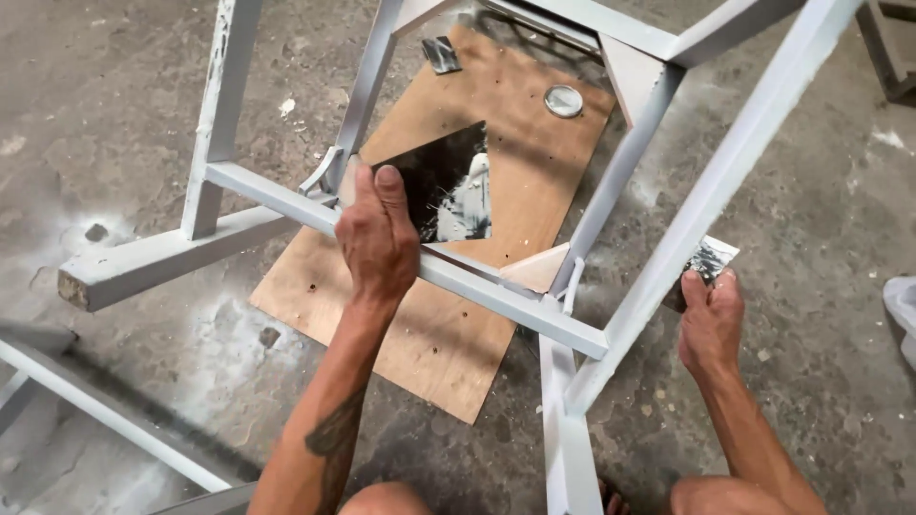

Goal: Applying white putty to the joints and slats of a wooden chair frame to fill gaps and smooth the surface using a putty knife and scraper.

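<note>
Left hand (379, 238) is wrapped round the grey painted metal frame (496, 296), right hand (711, 319) at 4 o'clock pinching a small paint-smeared square scraper (708, 259).

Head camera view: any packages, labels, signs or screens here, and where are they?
None in view: no package, label, sign or screen.
Left hand grips a bar of the grey painted metal frame.
Right hand holds a small paint-smeared flat scraper.
</note>
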